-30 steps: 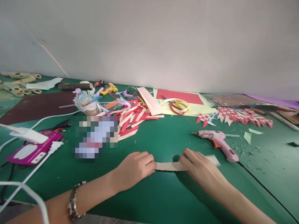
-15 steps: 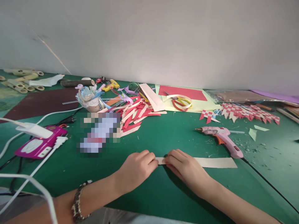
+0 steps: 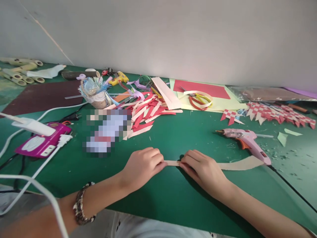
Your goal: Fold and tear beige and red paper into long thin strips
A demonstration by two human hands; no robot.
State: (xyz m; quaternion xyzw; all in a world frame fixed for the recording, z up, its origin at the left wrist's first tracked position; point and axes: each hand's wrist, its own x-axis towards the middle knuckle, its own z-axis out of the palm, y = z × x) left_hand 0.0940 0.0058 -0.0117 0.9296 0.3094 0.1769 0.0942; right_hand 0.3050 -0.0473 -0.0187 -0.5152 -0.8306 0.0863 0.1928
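Note:
Between my two hands runs a pale cream paper strip (image 3: 172, 163), narrow in the middle, as if folded lengthwise. My left hand (image 3: 146, 165) pinches its left end with curled fingers. Around the strip farther right, my right hand (image 3: 201, 167) is closed, fingertips pressed together. Beyond that hand the strip widens and curves to the right, its tip by the handle of a pink glue gun (image 3: 247, 140). Both hands hover close over the green table (image 3: 158, 195). The fold under my fingers is partly hidden.
Red and cream paper strips (image 3: 146, 114) lie heaped behind my left hand. Scissors (image 3: 199, 99) rest on red and yellow sheets. Woven checkered pieces (image 3: 274, 112) sit at the right back. A purple power strip (image 3: 43, 140) with white cables (image 3: 37, 180) is at left.
My right hand has slid slightly right along the strip, widening the gap between my hands. The strip's free end has lifted and now curves toward the glue gun. The view has tilted down.

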